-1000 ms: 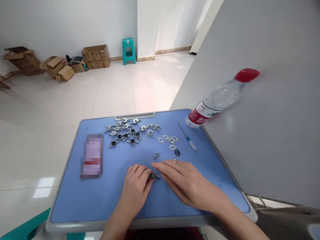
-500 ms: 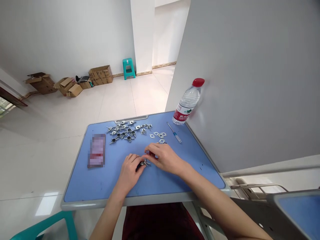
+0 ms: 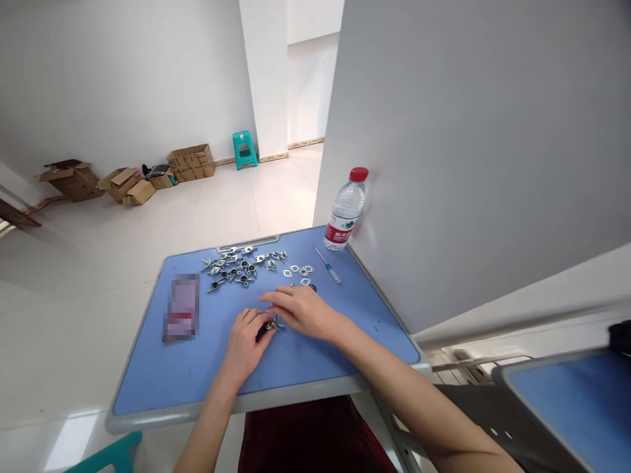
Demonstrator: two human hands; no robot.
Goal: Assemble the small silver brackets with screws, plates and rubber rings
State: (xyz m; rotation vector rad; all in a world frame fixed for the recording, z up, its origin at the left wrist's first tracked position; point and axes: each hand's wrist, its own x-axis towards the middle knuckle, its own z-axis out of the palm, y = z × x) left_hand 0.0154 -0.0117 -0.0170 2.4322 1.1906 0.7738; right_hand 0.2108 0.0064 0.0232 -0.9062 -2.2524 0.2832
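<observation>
My left hand [image 3: 245,341] rests on the blue desk with its fingers closed around a small metal fitting [image 3: 275,325] that has a dark part. Most of this piece is hidden by the fingers; its silvery end sticks out toward the right. Just above and to the right, my right hand [image 3: 303,312] reaches over with fingers stretched out and thumb apart, close to the fitting. Whether it touches the piece cannot be made out. Beyond it lie several flat metal gaskets [image 3: 302,270], and a small dark round piece [image 3: 312,288] shows behind its knuckles.
Several metal fittings [image 3: 234,269], some with black centres, are heaped at the back of the desk [image 3: 162,374]. A screwdriver [image 3: 328,266] lies right of the gaskets. A water bottle [image 3: 344,213] stands by the grey partition [image 3: 444,164]. A blurred-out flat object [image 3: 182,307] is at left.
My view has shifted, so the desk sits slightly lower and further left. My right hand's fingers, earlier curled around something reddish and clear, are now stretched out. My left hand keeps its hold.
</observation>
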